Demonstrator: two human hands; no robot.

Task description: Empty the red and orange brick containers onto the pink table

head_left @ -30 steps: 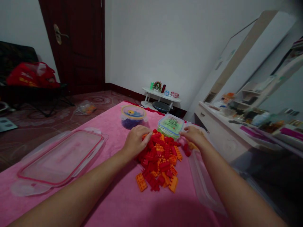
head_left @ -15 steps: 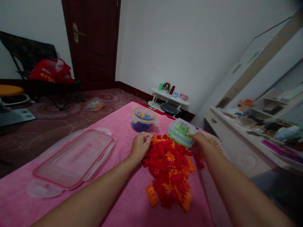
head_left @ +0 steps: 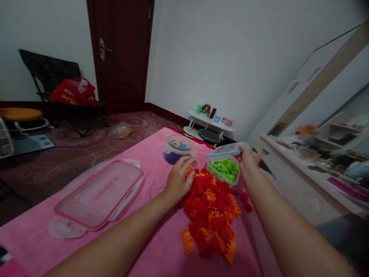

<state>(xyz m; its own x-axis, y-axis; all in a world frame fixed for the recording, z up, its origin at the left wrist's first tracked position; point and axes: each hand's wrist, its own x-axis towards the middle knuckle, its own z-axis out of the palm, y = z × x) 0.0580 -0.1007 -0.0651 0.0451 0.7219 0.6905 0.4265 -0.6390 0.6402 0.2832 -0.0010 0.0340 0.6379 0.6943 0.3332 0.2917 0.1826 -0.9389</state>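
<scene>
A heap of red and orange bricks (head_left: pixel 211 209) lies on the pink cloth (head_left: pixel 150 246). My left hand (head_left: pixel 179 181) rests on the heap's far left edge, fingers curled over the bricks. Behind the heap stands a small clear box of green bricks (head_left: pixel 225 170). My right hand (head_left: pixel 248 161) holds its clear lid (head_left: pixel 227 150) lifted above the box. A round tub with a yellow-rimmed lid (head_left: pixel 178 147), holding dark blue pieces, stands just beyond my left hand.
A large clear lid with a red rim (head_left: pixel 99 194) lies on the cloth at the left. Two loose red bricks (head_left: pixel 245 202) sit right of the heap. A white cabinet with cluttered shelves (head_left: pixel 311 169) lines the right; a folding chair with a red bag (head_left: pixel 72 92) stands by the door.
My right hand has lifted the lid off the small box, and the green bricks inside now show. My left hand has stayed on the heap. The camera has turned a little to the left.
</scene>
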